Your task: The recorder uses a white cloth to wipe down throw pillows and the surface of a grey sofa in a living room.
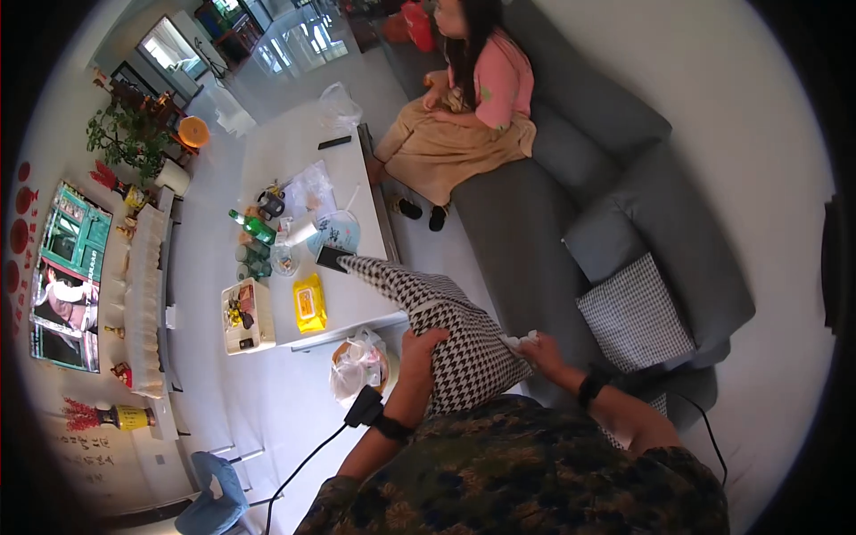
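Before my body is a cushion or cushion cover [471, 351] in black-and-white houndstooth fabric, with one long corner stretching away over the coffee table. My left hand [422, 351] grips its near left side, thumb on top. At its right edge, my right hand [543, 358] pinches a small piece of crumpled white material [518, 341]; whether this belongs to the cushion or is separate, I cannot tell. The pointed far corner overlaps a dark phone-like object [331, 257] on the table.
A white coffee table [368, 294] carries a yellow wipes pack [309, 304], a green bottle [257, 229] and a storage box [246, 314]. Beside it stands a lined waste bin [358, 368]. A person [461, 114] sits on the grey sofa [515, 221], which holds another houndstooth cushion [635, 314].
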`<state>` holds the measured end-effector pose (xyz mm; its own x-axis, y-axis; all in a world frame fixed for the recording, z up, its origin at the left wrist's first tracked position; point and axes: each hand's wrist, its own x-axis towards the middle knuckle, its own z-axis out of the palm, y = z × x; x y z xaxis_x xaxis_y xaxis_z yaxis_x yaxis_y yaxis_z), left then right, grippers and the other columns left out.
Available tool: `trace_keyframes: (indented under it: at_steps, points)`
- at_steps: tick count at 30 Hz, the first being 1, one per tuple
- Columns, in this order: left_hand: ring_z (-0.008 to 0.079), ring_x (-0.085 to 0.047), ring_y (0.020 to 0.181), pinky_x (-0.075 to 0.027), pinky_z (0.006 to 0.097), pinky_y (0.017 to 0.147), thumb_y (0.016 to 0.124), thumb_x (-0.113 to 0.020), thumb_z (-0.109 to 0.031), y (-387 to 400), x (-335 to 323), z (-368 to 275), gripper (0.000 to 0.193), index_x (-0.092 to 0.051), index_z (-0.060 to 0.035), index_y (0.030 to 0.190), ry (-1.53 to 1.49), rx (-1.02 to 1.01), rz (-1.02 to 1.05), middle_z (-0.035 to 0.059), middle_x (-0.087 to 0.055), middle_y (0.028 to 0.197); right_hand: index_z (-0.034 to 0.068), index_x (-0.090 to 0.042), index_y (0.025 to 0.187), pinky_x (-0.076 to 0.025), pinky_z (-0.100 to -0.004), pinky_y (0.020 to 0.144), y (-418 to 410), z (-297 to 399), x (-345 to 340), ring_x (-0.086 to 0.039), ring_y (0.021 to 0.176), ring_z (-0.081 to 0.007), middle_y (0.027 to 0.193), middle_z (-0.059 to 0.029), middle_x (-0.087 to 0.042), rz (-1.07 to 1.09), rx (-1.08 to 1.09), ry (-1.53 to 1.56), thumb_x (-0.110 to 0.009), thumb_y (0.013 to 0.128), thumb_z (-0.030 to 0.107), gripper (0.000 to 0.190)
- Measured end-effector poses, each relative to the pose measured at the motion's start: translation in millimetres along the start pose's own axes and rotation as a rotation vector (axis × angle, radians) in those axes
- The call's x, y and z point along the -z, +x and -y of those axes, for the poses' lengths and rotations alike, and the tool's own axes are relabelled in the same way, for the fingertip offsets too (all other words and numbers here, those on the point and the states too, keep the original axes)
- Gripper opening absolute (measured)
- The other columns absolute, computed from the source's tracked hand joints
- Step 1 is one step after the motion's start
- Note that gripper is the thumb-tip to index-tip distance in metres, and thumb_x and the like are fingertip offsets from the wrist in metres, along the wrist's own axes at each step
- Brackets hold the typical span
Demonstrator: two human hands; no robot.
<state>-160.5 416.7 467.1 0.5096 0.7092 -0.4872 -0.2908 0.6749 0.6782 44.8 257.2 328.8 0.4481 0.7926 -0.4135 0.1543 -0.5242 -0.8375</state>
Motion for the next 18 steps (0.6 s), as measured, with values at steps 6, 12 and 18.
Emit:
trace_keyframes:
  at_steps: [6, 12, 18]
  points:
    - [0.0203, -0.065, 0.072, -0.055, 0.0305, 0.067, 0.069, -0.059, 0.005, 21.4, 20.7, -52.0, 0.033, -0.059, 0.0037, 0.101, -0.084, -0.181, -0.017, 0.0106, -0.066, 0.087, 0.002, -0.061, 0.083, -0.046, -0.0322, 0.059, 61.1, 4.7, 14.3, -0.055, 0.066, -0.0119, 0.074, -0.0038, -0.060, 0.298, -0.119, 0.262, -0.066, 0.066, 0.009, 0.019]
    - [0.0215, -0.064, 0.079, -0.054, 0.0318, 0.073, 0.066, -0.059, 0.004, 38.3, 25.2, -83.8, 0.043, -0.056, 0.0018, 0.108, -0.110, -0.230, -0.082, 0.0106, -0.065, 0.093, -0.001, -0.065, 0.100, -0.049, -0.0335, 0.056, 94.5, 44.2, 86.2, -0.060, 0.065, -0.0167, 0.077, -0.0107, -0.065, 0.687, -0.195, -0.402, -0.054, 0.072, 0.003, 0.030]
    - [0.0219, -0.064, 0.083, -0.052, 0.0320, 0.077, 0.066, -0.060, 0.002, 52.8, 32.8, -107.5, 0.044, -0.055, 0.0014, 0.110, -0.167, -0.328, -0.164, 0.0107, -0.064, 0.096, 0.001, -0.067, 0.092, -0.051, -0.0343, 0.061, 149.1, 101.1, 127.8, -0.063, 0.076, -0.0208, 0.090, -0.0142, -0.065, 0.742, -0.371, -0.527, -0.048, 0.078, 0.002, 0.023]
